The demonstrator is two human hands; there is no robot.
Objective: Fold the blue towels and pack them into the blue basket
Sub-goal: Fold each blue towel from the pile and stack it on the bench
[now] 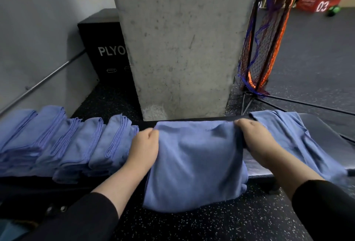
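A blue towel (pixel 196 162) lies across a dark bench (pixel 257 169), its near half hanging over the front edge. My left hand (pixel 144 148) pinches its far left corner and my right hand (pixel 255 140) pinches its far right corner. Several folded blue towels (pixel 63 144) lean in a row along the bench to the left. An unfolded blue towel (pixel 294 137) is spread on the bench at the right. No blue basket shows in this view.
A concrete pillar (pixel 182 48) stands right behind the bench. A black plyo box (pixel 105 48) sits behind it at the left. A netted stand (pixel 263 48) on thin legs is at the right. The floor is speckled rubber.
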